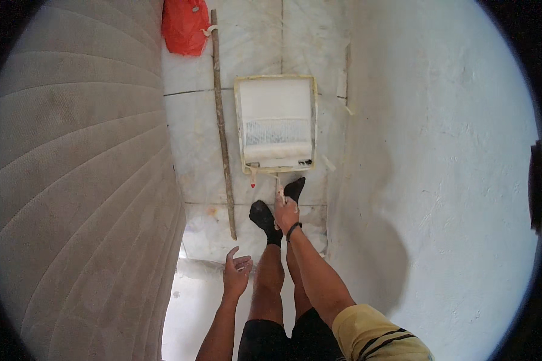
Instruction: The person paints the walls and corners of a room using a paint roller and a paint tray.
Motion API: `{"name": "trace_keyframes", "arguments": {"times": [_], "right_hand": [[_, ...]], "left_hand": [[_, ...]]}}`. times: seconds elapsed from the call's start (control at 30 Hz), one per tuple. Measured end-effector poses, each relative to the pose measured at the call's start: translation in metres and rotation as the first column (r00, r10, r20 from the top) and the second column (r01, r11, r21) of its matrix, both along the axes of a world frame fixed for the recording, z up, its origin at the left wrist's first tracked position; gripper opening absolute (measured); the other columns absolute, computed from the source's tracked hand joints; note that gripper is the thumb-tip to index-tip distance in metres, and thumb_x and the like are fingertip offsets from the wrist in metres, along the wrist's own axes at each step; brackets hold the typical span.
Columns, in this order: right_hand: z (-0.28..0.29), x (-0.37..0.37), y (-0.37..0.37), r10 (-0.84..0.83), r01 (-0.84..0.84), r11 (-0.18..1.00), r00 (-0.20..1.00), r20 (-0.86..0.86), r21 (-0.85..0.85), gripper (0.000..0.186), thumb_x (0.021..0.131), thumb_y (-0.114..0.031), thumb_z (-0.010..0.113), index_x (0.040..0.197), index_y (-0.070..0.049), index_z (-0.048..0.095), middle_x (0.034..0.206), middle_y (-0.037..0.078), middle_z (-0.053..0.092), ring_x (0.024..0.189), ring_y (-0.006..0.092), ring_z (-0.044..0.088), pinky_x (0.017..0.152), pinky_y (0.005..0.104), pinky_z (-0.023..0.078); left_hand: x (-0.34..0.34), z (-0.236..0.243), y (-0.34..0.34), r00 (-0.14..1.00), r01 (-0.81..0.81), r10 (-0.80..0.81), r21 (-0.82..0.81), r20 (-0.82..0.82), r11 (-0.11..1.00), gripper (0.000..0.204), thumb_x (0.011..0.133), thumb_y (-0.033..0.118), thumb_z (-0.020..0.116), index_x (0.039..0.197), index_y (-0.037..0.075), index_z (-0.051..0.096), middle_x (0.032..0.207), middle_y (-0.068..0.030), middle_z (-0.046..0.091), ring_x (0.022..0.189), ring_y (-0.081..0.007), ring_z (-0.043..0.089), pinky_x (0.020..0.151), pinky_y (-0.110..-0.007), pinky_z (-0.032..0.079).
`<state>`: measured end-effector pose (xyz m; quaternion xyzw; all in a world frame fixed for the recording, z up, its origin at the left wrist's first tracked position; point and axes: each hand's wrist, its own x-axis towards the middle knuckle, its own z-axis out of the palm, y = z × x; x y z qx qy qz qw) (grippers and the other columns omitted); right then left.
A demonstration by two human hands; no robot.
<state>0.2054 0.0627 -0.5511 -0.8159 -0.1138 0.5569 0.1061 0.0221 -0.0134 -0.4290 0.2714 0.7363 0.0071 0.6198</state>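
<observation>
My right hand (286, 210) is wrapped round the handle of a paint roller, above my feet. The white-coated sleeve of the paint roller (278, 151) lies across the near part of a paint tray (237, 114). White paint covers the tray's inside, with a ribbed patch showing just beyond the roller, and its rim is yellowish. My left hand (237, 274) hangs beside my left leg, fingers apart and holding nothing. Whitish smears mark its fingers.
A long wooden stick (221, 126) lies left of the tray. A red plastic bag (185, 30) sits at the far left. A quilted mattress (84, 168) stands along the left side, a white wall (451, 150) along the right. Plastic sheeting appears to cover the tiled floor (193, 129).
</observation>
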Motion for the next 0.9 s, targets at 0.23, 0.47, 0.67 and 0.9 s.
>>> {"name": "trace_keyframes", "arguments": {"times": [0.23, 0.47, 0.67, 0.9], "right_hand": [[-0.036, 0.0, 0.066, -0.112, 0.114, 0.986, 0.993, -0.025, 0.119, 0.049, 0.09, -0.041, 0.046, 0.086, 0.006, 0.057, 0.066, 0.02, 0.058, 0.055, 0.0313, 0.059, 0.052, 0.0403, 0.047], [-0.026, -0.013, -0.016, 0.06, -0.176, 0.911, 0.952, 0.302, 0.373, 0.043, 0.092, -0.036, 0.046, 0.082, 0.004, 0.055, 0.054, 0.014, 0.052, 0.041, 0.0272, 0.053, 0.039, 0.0382, 0.043], [-0.05, -0.005, -0.019, 0.011, -0.012, 1.0, 0.996, 0.087, 0.006, 0.043, 0.09, -0.036, 0.045, 0.087, 0.005, 0.059, 0.079, 0.026, 0.062, 0.078, 0.0398, 0.061, 0.073, 0.0431, 0.049], [0.0, 0.015, 0.085, -0.173, 0.18, 0.982, 0.978, -0.117, 0.056, 0.045, 0.091, -0.037, 0.046, 0.087, 0.006, 0.058, 0.068, 0.025, 0.06, 0.065, 0.0367, 0.062, 0.066, 0.0453, 0.049]], "left_hand": [[-0.003, 0.005, 0.002, 0.999, 0.023, -0.022, 0.024, -0.032, 0.999, 0.055, 0.084, 0.009, 0.064, 0.13, 0.006, 0.035, 0.102, -0.0142, 0.063, 0.094, -0.0192, 0.06, 0.085, -0.033, 0.047], [-0.01, -0.003, -0.007, 1.0, 0.016, -0.016, 0.047, -0.011, 0.999, 0.053, 0.084, 0.006, 0.062, 0.13, 0.005, 0.035, 0.101, -0.0142, 0.063, 0.092, -0.0192, 0.06, 0.083, -0.031, 0.049], [-0.002, -0.005, -0.007, 0.999, 0.042, -0.042, 0.069, 0.003, 0.997, 0.055, 0.083, 0.005, 0.063, 0.13, 0.005, 0.035, 0.101, -0.0143, 0.063, 0.092, -0.0188, 0.06, 0.083, -0.031, 0.049], [-0.009, 0.003, -0.004, 0.999, 0.017, -0.014, 0.066, -0.031, 0.998, 0.056, 0.083, 0.007, 0.063, 0.131, 0.005, 0.034, 0.102, -0.0152, 0.063, 0.092, -0.0197, 0.06, 0.084, -0.033, 0.048]]}}
